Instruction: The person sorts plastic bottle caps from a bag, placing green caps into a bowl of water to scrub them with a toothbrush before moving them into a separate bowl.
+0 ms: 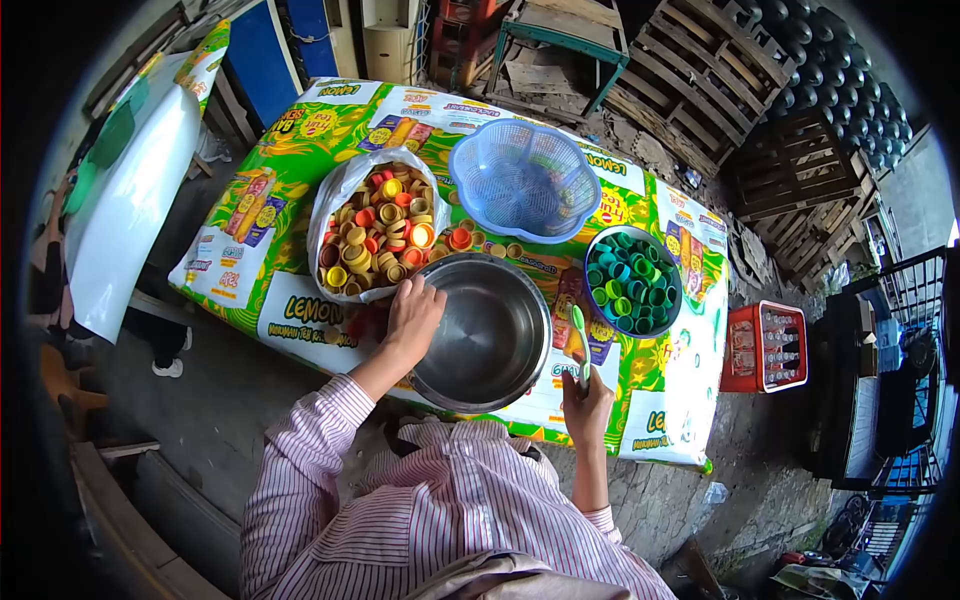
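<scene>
My left hand (415,318) is at the left rim of a steel bowl (482,345), its bent fingers closed over the edge. The bowl holds no caps, and its shiny bottom shows. Touching distance away, beside those fingers, is a white plastic bag (322,215) filled with bottle caps (380,232), mostly tan with some red and yellow. My right hand (588,405) grips a green and white toothbrush (581,335), held upright, bristle end up, right of the bowl. Behind it a dark basin (677,300) contains green bottle caps (632,280).
A blue plastic strainer basket (470,180) sits behind the bowl, with several loose caps (495,248) nearby. Green printed sheeting covers the table (250,215). Right of it stands a red crate (745,345) of bottles. Wooden pallets (690,75) lie beyond. A person's shoe (170,369) shows at left.
</scene>
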